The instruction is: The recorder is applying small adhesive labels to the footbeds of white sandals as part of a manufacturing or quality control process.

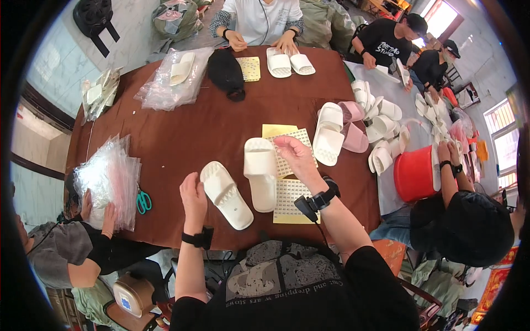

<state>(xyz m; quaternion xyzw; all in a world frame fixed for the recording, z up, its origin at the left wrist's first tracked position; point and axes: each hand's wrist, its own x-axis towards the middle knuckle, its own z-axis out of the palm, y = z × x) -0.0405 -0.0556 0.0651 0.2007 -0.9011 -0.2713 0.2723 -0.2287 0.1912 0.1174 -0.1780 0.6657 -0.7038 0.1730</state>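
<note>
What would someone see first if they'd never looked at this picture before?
Probably the two white slippers lying near the middle of the picture on the brown table, with the person's left hand and right hand at either side. Next, the bright red bucket pops out on the right. Over on the left, light gleams on a heap of clear plastic bags with a neighbour's hands at it.

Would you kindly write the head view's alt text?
Two white slippers lie on a brown table, a person's left hand beside one, the right hand over sticker sheets near the other. Co-workers nearby handle more slippers and plastic bags.
</note>
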